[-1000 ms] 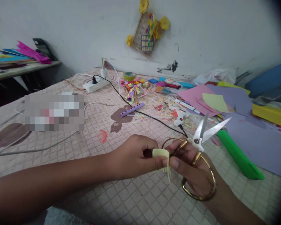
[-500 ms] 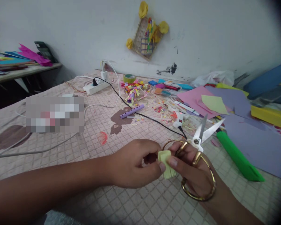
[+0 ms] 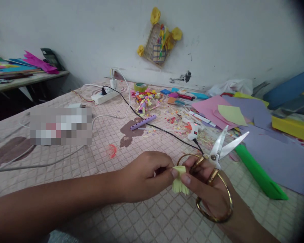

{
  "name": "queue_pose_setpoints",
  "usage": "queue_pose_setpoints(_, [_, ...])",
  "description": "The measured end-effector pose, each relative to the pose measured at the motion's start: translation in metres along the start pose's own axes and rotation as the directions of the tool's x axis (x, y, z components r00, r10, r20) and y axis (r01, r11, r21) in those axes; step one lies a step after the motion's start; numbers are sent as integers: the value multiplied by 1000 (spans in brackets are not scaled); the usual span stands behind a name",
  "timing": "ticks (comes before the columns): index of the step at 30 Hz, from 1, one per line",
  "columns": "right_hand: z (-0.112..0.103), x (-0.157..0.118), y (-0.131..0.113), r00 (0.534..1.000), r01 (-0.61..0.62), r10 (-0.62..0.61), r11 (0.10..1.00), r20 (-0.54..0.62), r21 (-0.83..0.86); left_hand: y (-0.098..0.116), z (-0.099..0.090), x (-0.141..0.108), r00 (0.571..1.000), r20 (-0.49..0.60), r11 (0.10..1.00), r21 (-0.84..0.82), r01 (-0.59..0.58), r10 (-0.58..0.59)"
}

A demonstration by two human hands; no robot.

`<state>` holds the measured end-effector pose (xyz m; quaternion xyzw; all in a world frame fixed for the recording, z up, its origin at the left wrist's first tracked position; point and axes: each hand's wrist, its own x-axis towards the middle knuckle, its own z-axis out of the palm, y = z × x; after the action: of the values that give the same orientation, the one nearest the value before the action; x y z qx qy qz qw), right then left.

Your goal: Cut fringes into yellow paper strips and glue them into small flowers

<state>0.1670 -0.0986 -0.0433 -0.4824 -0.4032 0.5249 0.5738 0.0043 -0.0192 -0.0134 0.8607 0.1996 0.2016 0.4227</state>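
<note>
Between my two hands is a small pale yellow paper piece (image 3: 179, 184) with a fringe of thin strips hanging down. My left hand (image 3: 148, 177) pinches its upper left edge between thumb and finger. My right hand (image 3: 205, 182) holds its right side with the thumb in front. Gold-handled scissors (image 3: 214, 158) also hang on my right hand, their blades spread and pointing up and to the right, one handle loop around the hand.
Beyond my hands lie a purple punched paper tube (image 3: 143, 122), a heap of coloured scraps (image 3: 148, 98), a glue gun (image 3: 193, 131) with a black cord and a white power strip (image 3: 103, 96). At right are purple sheets (image 3: 276, 158) and a green paper roll (image 3: 260, 172).
The yellow paper has turned slightly, so its fringe now hangs straighter and more spread. The scissors have shifted a little to the right, and the view has moved slightly.
</note>
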Motion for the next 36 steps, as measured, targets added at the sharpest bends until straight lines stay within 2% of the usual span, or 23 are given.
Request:
queue_pose_setpoints(3, [1, 2, 2, 998, 32, -32, 999, -57, 4, 0, 0, 0, 1000, -5, 1000, -2, -20, 20])
queue_pose_setpoints(8, [-3, 3, 2, 998, -6, 7, 1000, 58, -31, -1, 0, 0, 1000, 2, 999, 15, -29, 29])
queue_pose_setpoints(11, [-3, -1, 0, 1000, 8, -7, 998, 10, -70, -2, 0, -1, 999, -2, 999, 28, -45, 45])
queue_pose_setpoints(18, [-8, -5, -1, 998, 48, -57, 943, -17, -328, -1, 3, -1, 996, -30, 992, 95, -77, 80])
queue_pose_setpoints(21, [-13, -4, 2, 999, 28, -38, 931, -19, -364, -1, 3, -1, 996, -30, 992, 93, -84, 87])
queue_pose_setpoints(23, [-13, -4, 3, 1000, 29, -30, 955, 0, -294, -1, 3, -2, 996, -28, 994, 77, -78, 80])
queue_pose_setpoints(25, [-11, -3, 4, 999, 47, -43, 990, 34, -130, 0, 2, -2, 997, -21, 996, 50, -78, 79])
queue_pose_setpoints(28, [-5, 0, 3, 998, 36, -39, 997, 50, 66, 1, 0, -2, 995, -9, 995, 1, -103, 103])
queue_pose_setpoints(31, [-3, 4, 3, 998, 44, -51, 991, 48, 125, 1, 0, -1, 992, -14, 992, -24, -123, 123])
queue_pose_setpoints(36, [-8, 8, 3, 969, 51, -76, 992, 234, 112, 0, 3, -1, 996, -31, 997, 3, -82, 82])
